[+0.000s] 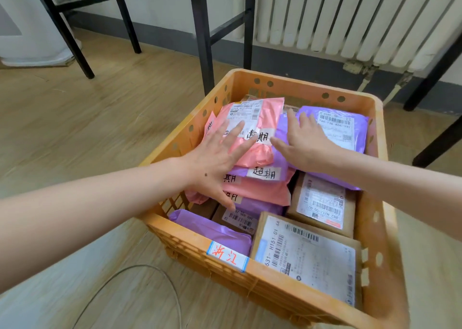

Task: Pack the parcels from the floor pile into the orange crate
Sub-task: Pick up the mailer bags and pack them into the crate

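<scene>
Floor (75, 133): wood-look boards. No loose parcel lies on the visible part, and I cannot tell whether a pile is left out of view.
Orange crate (272, 288): stands on the floor and is filled close to its rim. Packing looks nearly done, with settling the top layer as the present step.
Cardboard box (307, 253): lies flat at the crate's near right corner, printed label up.
Purple mailer (361, 128): soft bag on top along the far right wall.
Pink mailer (257, 118): glossy bag topping a stack of pink and purple bags by the left wall, with a handwritten tag on it.
Small cardboard box (322, 203): against the right wall, between the purple mailer and the larger box.
Left hand (215, 163): fingers spread and flat on the pink mailer, gripping nothing.
Right hand (307, 143): fingers straight, palm down on the purple mailer, gripping nothing.
Crate tag (227, 255): white, red writing, on the near rim.
</scene>
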